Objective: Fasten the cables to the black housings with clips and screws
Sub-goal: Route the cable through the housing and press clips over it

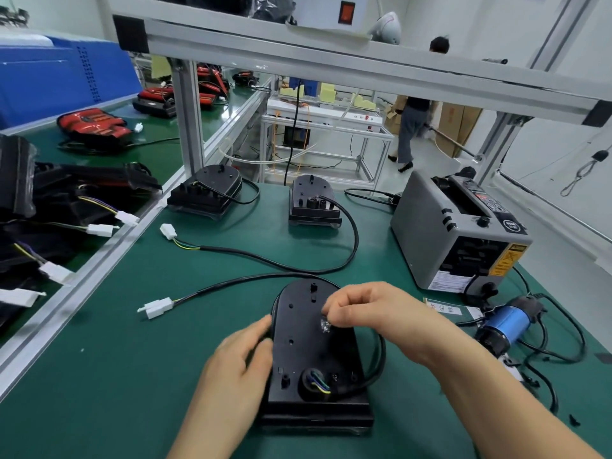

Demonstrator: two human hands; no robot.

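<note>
A black housing (306,346) lies back-up on the green mat near the front edge. Its black cable (381,352) loops around the right side and top, then ends in a white connector (155,308) to the left. My left hand (238,366) grips the housing's left edge. My right hand (371,309) hovers over the housing's upper right and pinches a small clear clip (325,325) against the surface. Two more black housings (207,190) (314,202) stand further back, each with a cable.
A grey tape dispenser (460,233) stands at the right. A blue electric screwdriver (505,326) with tangled cords lies at the right front. Bagged housings (66,200) pile up at the left behind an aluminium rail. A person walks in the background.
</note>
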